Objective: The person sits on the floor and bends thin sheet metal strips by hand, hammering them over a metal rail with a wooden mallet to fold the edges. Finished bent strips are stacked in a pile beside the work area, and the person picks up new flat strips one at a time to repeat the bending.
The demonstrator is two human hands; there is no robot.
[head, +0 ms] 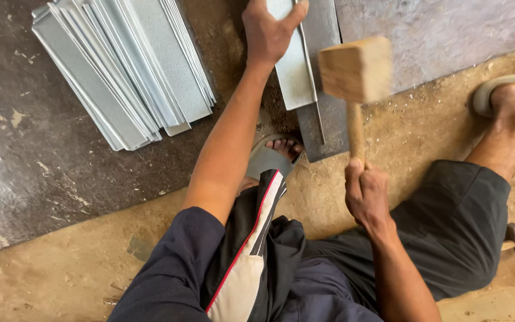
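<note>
My dark shorts with the red-piped pale stripe sit closest under me, knees spread over the sandy floor. Ahead lies the dark steel plate, carrying a fanned stack of folded galvanized strips. A heavy steel bar runs out from by my sandalled foot, and one galvanized strip rests along it. My left hand presses down on that strip, fingers curled over its edge. My right hand is fisted tight round the handle of a wooden mallet, head raised above the bar and blurred.
</note>
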